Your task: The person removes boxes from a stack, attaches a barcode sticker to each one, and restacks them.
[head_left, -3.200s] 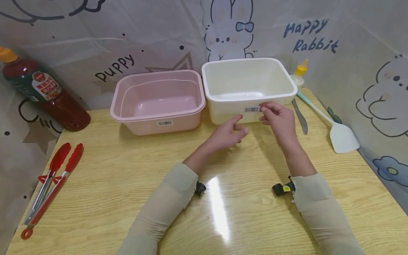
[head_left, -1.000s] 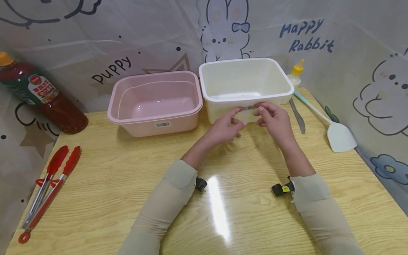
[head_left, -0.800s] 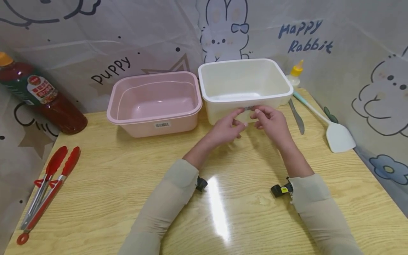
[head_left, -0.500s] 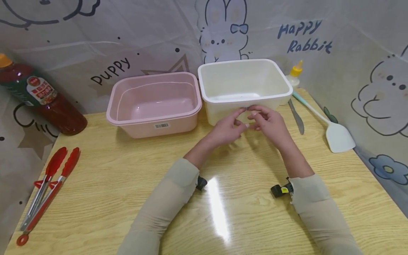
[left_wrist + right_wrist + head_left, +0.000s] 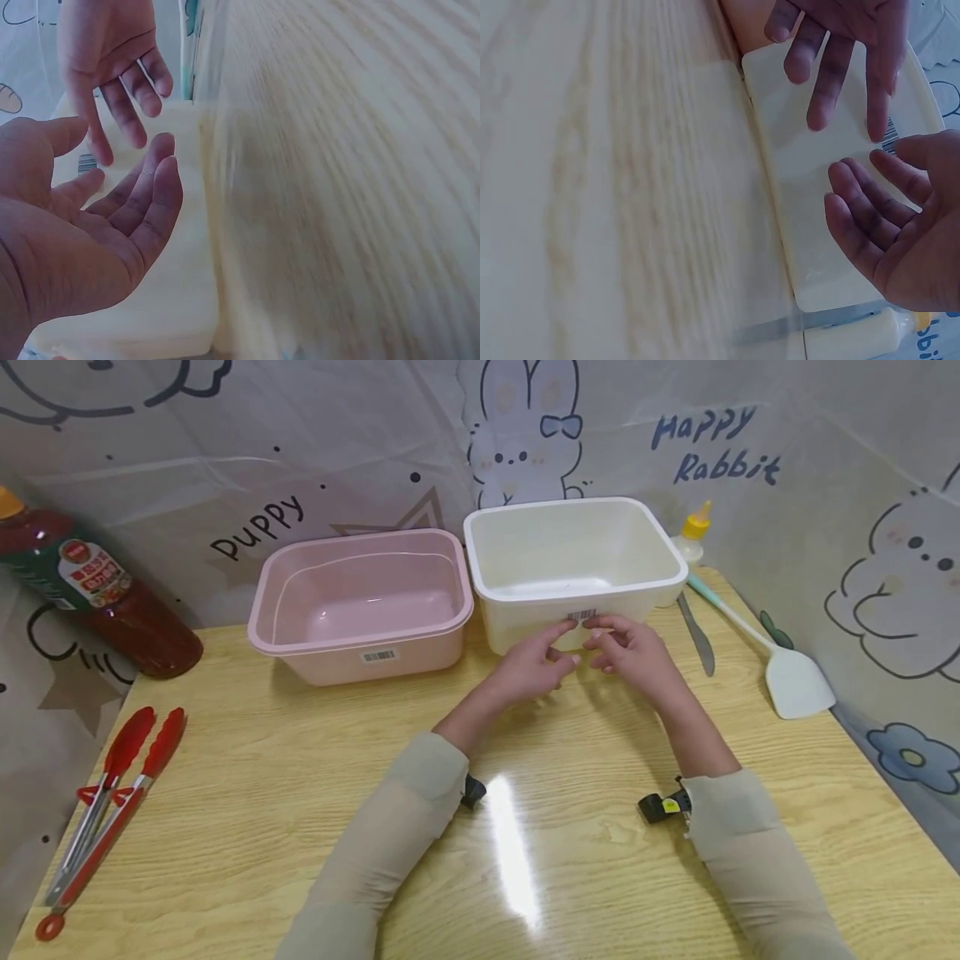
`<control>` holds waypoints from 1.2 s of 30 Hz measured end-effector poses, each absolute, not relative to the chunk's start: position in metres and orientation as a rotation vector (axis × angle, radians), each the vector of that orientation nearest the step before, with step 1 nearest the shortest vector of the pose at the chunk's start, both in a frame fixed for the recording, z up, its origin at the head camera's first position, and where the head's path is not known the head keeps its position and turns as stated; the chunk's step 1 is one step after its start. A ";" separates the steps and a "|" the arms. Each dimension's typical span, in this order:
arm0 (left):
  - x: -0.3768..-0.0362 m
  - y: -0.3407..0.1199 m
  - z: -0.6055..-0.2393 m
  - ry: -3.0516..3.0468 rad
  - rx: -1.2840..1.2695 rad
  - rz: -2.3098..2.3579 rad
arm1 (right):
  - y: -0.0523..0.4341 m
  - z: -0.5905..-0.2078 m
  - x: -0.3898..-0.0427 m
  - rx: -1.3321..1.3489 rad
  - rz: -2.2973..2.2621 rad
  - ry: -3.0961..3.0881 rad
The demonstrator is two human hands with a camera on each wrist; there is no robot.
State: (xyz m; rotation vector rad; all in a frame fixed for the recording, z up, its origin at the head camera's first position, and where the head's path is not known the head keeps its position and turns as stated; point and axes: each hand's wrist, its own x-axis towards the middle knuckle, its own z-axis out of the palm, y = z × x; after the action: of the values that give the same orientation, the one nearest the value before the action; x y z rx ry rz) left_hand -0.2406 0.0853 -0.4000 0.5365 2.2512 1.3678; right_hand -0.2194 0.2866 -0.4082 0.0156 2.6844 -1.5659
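Observation:
In the head view, my left hand (image 5: 531, 665) and right hand (image 5: 636, 657) face each other in front of a white plastic basin (image 5: 517, 620). Their index fingertips are right at the lower edge of its barcode sticker (image 5: 582, 615), with a narrow gap between them. Fingers on both hands are loosely bent and hold nothing. The left wrist view shows the left palm (image 5: 75, 259) turned up and the right hand's fingers pointing down the basin wall. From the right wrist, the sticker (image 5: 889, 136) appears flat on the wall beside both index fingertips.
A pink basin (image 5: 330, 662) stands left of the white one. Red tongs (image 5: 112, 818) and a sauce bottle (image 5: 97, 589) are at the left. A white spatula (image 5: 798, 683), a dull-coloured knife (image 5: 697, 635) and a yellow-capped squeeze bottle (image 5: 693, 535) are at the right.
My right hand has moved left along the basin front from the sticker's right end towards my left hand. The fingertips nearly met over the sticker, then dropped slightly, uncovering it.

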 end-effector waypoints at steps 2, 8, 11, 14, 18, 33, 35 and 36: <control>-0.241 0.086 -0.399 2.252 0.555 1.368 | 0.285 -0.406 -0.219 -0.007 -1.559 2.694; -0.243 0.083 -0.392 2.244 0.563 1.434 | 0.289 -0.399 -0.218 0.028 -1.623 2.744; -0.244 0.081 -0.394 2.233 0.569 1.455 | 0.294 -0.400 -0.218 0.076 -1.644 2.747; -0.244 0.080 -0.400 2.225 0.591 1.447 | 0.295 -0.403 -0.219 0.103 -1.643 2.720; -0.244 0.082 -0.406 2.237 0.621 1.409 | 0.293 -0.407 -0.220 0.025 -1.569 2.688; -0.241 0.077 -0.404 2.231 0.546 1.452 | 0.303 -0.406 -0.221 0.085 -1.664 2.669; -0.241 0.077 -0.406 2.234 0.554 1.438 | 0.301 -0.407 -0.220 0.071 -1.638 2.662; -0.241 0.077 -0.407 2.235 0.555 1.428 | 0.299 -0.408 -0.220 0.058 -1.626 2.657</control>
State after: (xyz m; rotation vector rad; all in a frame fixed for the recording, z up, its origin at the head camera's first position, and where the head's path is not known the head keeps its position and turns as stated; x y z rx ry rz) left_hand -0.2407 0.0774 -0.4069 0.5553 2.2349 1.4278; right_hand -0.2200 0.2992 -0.4081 0.0579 2.6575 -1.6257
